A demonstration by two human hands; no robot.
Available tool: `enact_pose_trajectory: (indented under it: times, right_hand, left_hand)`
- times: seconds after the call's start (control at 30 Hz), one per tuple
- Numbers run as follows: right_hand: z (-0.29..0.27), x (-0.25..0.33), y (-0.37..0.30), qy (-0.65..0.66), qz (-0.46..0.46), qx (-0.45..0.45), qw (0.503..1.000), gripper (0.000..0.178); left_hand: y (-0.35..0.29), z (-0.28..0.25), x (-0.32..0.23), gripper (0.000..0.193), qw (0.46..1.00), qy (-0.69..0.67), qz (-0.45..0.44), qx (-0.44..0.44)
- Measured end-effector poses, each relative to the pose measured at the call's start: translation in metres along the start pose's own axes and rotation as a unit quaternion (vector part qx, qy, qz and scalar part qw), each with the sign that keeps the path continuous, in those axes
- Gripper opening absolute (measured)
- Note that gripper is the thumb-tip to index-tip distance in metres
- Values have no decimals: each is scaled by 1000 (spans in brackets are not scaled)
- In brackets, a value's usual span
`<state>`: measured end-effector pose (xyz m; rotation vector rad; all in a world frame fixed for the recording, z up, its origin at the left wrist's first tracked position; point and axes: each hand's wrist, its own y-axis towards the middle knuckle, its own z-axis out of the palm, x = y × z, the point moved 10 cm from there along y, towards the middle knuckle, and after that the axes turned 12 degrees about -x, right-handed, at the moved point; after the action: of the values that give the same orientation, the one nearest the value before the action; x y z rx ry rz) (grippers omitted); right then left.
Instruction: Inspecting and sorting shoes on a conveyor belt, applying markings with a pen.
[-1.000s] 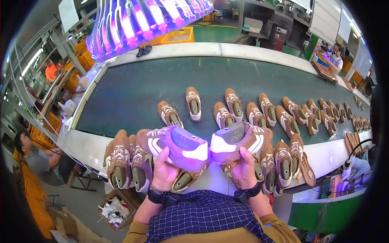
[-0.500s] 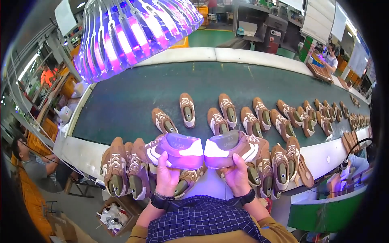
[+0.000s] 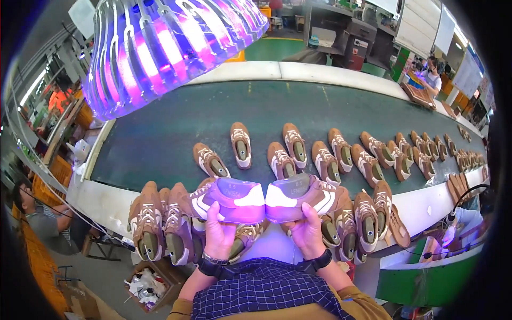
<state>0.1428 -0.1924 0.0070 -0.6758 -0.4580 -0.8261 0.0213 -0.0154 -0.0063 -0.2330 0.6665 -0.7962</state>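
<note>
My left hand point(image 3: 220, 234) grips a brown sneaker point(image 3: 202, 204) with white trim, thumb on its side near the heel. In my right hand point(image 3: 308, 232) is a matching sneaker point(image 3: 325, 198), held the same way. The two white heels face each other at the middle, nearly or just touching, and purple light falls on them. Both shoes are tilted so the greenish insoles with printing show. More brown sneakers stand on the white ledge beside each hand, at the left point(image 3: 146, 218) and the right point(image 3: 367, 218). My fingers under the shoes are mostly hidden.
A glowing purple lamp point(image 3: 165, 50) hangs at upper left. Several sneakers point(image 3: 241, 145) line the green belt point(image 3: 213, 106), trailing off right. A carton of scraps point(image 3: 160, 304) stands below left. A seated person point(image 3: 48, 218) is at left; another person point(image 3: 431, 77) is far right.
The two held shoes stay heel to heel, with hardly any shift in my grip. The whole view has moved slightly; the belt's sneakers appear a little further left.
</note>
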Motion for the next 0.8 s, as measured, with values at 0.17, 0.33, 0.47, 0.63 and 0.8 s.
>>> enact_pose_trajectory:
  times: [0.17,0.33,0.47,0.63,0.8]
  right_hand:
    - [-1,-4,5,-3,2,4,1000,42]
    - [-2,-9,8,11,9,3,1000,40]
    - [-5,-11,9,-4,-1,-16,1000,40]
    - [-6,-14,9,20,2,-26,999,34]
    - [-8,-15,9,26,-3,-21,999,32]
  left_hand:
    - [4,-5,2,43,1000,-8,-3,4]
    - [8,-12,3,50,1000,5,2,-11]
    - [11,-14,3,49,1000,7,2,-17]
    - [14,-17,4,43,1000,-4,-8,-16]
    - [17,-20,5,46,1000,-6,-8,-11]
